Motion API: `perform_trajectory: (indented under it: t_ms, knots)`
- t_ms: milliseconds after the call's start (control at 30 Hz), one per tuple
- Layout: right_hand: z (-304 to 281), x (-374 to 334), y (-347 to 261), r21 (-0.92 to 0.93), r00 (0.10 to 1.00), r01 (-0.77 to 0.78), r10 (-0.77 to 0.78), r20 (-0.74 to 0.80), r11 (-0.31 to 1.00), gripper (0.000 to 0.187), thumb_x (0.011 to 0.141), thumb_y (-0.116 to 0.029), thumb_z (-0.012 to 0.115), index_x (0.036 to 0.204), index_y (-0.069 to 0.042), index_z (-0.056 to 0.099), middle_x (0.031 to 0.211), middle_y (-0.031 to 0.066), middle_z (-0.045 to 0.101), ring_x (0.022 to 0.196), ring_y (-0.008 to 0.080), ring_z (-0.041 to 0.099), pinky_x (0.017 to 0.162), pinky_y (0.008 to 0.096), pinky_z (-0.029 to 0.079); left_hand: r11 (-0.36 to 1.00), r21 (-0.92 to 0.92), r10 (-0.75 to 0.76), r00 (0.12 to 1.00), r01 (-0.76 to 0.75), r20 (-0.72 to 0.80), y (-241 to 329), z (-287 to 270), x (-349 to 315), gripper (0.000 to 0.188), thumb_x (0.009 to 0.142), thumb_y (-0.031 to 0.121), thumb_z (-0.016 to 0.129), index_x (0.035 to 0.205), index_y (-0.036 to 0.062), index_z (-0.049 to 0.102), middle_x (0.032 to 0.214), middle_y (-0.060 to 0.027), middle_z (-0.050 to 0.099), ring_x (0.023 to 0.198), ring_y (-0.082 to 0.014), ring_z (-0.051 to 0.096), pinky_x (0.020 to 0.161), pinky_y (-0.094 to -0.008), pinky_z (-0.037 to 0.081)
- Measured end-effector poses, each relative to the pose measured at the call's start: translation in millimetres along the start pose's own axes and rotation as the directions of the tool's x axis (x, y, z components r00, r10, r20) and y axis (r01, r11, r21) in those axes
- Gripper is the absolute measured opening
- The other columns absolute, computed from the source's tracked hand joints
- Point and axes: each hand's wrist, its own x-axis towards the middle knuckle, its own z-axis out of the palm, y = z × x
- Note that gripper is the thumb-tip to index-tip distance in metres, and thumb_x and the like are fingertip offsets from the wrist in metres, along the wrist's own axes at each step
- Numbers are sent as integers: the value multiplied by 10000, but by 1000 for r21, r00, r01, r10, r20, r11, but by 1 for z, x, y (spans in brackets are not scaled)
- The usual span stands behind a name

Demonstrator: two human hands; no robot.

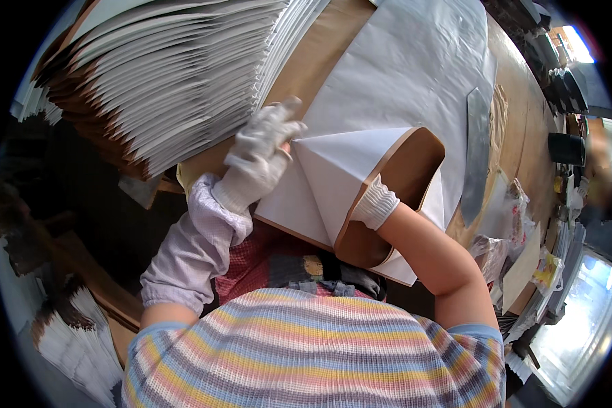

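A large paper bag (330, 177), white outside and brown inside, lies in front of me with its mouth spread toward the right. My right hand (376, 202), in a white knit glove, reaches into that mouth; only the cuff shows, and the fingers are hidden inside. At the bag's far left corner is my left hand (262, 146), also gloved in white, under a pale checked sleeve cover. Its fingers are slightly blurred but look apart, and a bare fingertip shows close to the bag's corner. I see nothing held in it.
A tall fanned stack of white-and-brown paper bags (183, 75) stands at the far left. Grey-white sheeting (415, 68) covers part of the wooden table (523, 136), with a flat grey strip (476, 149) on it. Clear plastic bags (513, 211) lie at the right. More folded paper (78, 340) is low left.
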Motion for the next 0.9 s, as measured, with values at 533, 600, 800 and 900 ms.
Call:
perform_trajectory:
  t_ms: [533, 600, 800, 900]
  knots:
    - [-30, -19, -13, -560, 818, -19, -309, -485, 828, 366, 921, -345, 605, 1129, -90, 765, 1203, 134, 720, 1133, 355, 681, 928, 424, 553, 936, 94, 285, 888, -339, 362, 14, 20, 17, 711, 980, 353, 624, 1562, 9, 406, 1614, -222, 397, 1502, -427, 359, 1239, -493, 295]
    - [-118, -65, -86, -329, 954, -234, 150, -261, 915, 276, 796, -139, 649, 1047, -114, 761, 1056, 111, 729, 968, 377, 695, 851, 443, 586, 937, 181, 207, 893, -298, 399, 14, 20, 10, 745, 956, 353, 653, 1567, 17, 392, 1641, -213, 351, 1522, -425, 314, 1254, -486, 266]
    - [-142, -87, -54, 35, 661, -290, 227, -715, 956, 384, 911, -267, 674, 1257, -100, 649, 1119, 121, 711, 1097, 339, 661, 952, 445, 522, 827, 421, 129, 856, -372, 501, 24, 30, 10, 793, 958, 425, 627, 1586, 22, 358, 1673, -194, 300, 1566, -401, 235, 1270, -496, 207]
    - [-132, -69, -42, -21, 659, -305, 195, -726, 952, 411, 930, -305, 672, 1285, -102, 628, 1201, 105, 700, 1173, 307, 639, 991, 438, 498, 791, 503, 33, 844, -349, 535, 36, 34, 12, 794, 964, 438, 614, 1589, 23, 352, 1689, -191, 267, 1577, -398, 203, 1266, -515, 193]
